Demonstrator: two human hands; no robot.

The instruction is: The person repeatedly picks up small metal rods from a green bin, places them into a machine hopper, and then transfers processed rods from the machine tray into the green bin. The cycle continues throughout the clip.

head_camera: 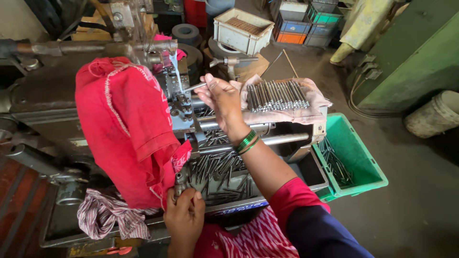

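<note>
Workshop lathe (186, 110) | right hand (221, 98) holds rod (195, 87) level, tip toward machine

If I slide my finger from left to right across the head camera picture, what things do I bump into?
Striped cloth → red cloth draped on the machine → right hand holding a metal rod → row of metal rods on a pale cloth → green bin → whitish bucket.
</note>
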